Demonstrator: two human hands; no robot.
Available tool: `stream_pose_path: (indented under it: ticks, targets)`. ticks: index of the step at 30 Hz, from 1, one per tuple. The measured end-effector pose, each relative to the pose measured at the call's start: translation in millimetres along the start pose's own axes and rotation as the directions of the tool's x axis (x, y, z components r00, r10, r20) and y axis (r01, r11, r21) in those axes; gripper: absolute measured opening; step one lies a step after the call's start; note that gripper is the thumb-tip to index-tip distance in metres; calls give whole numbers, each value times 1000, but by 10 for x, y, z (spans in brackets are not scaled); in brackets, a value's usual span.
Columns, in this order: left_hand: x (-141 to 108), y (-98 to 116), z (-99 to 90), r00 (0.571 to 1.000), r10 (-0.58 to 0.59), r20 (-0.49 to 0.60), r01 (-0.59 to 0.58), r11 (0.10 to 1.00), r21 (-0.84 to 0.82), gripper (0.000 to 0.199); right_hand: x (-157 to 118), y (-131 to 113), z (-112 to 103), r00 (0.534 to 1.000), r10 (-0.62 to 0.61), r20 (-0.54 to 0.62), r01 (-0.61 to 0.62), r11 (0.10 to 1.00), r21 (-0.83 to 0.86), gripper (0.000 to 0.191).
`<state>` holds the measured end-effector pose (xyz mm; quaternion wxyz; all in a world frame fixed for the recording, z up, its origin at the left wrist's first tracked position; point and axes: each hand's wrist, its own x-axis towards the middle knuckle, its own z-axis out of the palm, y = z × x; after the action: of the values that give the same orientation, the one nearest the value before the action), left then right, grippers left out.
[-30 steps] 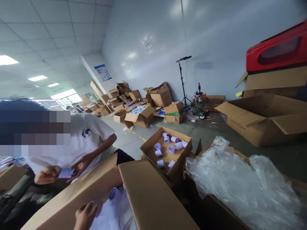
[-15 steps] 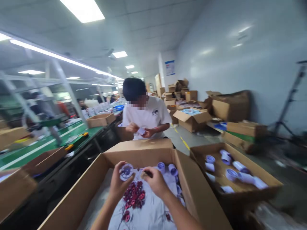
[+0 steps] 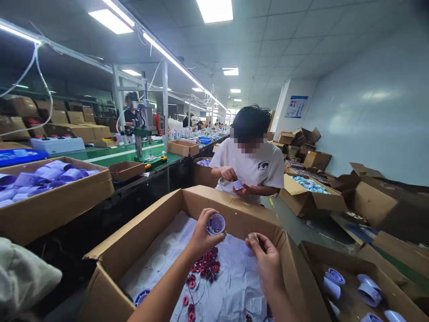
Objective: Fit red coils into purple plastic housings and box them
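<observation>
I take the box (image 3: 140, 228) as reference. The left hand (image 3: 201, 235) grips the cup (image 3: 216, 224), a pale purple piece, above the box's interior, its round end toward the camera. The right hand (image 3: 269, 260), over the box's right side, has thumb and fingertips pinched together; I cannot tell what, if anything, sits between them. Red parts (image 3: 209, 264) lie heaped on the white sheet (image 3: 231, 284) inside the box. Beyond the box's far wall, I see a co-worker (image 3: 246, 158).
</observation>
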<state>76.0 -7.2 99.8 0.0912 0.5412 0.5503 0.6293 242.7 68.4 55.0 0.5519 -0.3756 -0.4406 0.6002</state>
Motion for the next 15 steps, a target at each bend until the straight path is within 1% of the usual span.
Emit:
stream_pose_path:
  ticks: [2, 3, 4, 5, 6, 7, 8, 9, 10, 12, 13, 15]
  targets:
    - [-5, -7, -11, 997, -70, 32, 72, 994, -80, 42, 18, -15, -21, 999, 10, -46, -7, 998, 63, 48]
    - [-16, -16, -8, 987, -136, 85, 147, 979, -144, 44, 19, -22, -27, 999, 8, -45, -4, 996, 94, 48]
    - [-31, -28, 0, 963, -210, 166, 243, 946, -214, 47, 16, -26, -31, 1000, 1, -29, 2, 994, 112, 47]
    - [-50, -41, 14, 924, -277, 264, 348, 894, -283, 52, 9, -27, -34, 1000, -8, -1, 8, 994, 108, 47]
    - [-69, -53, 32, 874, -324, 363, 447, 829, -337, 57, 1, -23, -35, 999, -14, 30, 11, 997, 83, 47]
    - [-87, -64, 53, 823, -348, 449, 527, 763, -374, 62, -7, -15, -36, 998, -16, 63, 14, 999, 37, 48]
    - [-103, -73, 73, 783, -355, 511, 583, 706, -402, 65, -15, -3, -34, 995, -15, 96, 17, 1000, -19, 49]
    - [-113, -82, 91, 762, -349, 545, 612, 663, -431, 67, -22, 13, -30, 992, -14, 127, 24, 997, -76, 50]
    - [-119, -91, 105, 761, -337, 554, 620, 631, -467, 66, -28, 29, -22, 987, -14, 158, 33, 992, -123, 51]
    - [-114, -112, 116, 783, -315, 536, 605, 584, -541, 61, -42, 58, 4, 977, -19, 211, 55, 984, -169, 51]
    - [-106, -124, 112, 790, -310, 529, 600, 563, -568, 60, -52, 67, 22, 972, -15, 235, 55, 985, -166, 51]
    - [-85, -148, 90, 783, -310, 540, 614, 525, -589, 64, -82, 66, 62, 965, 10, 264, 23, 992, -120, 50]
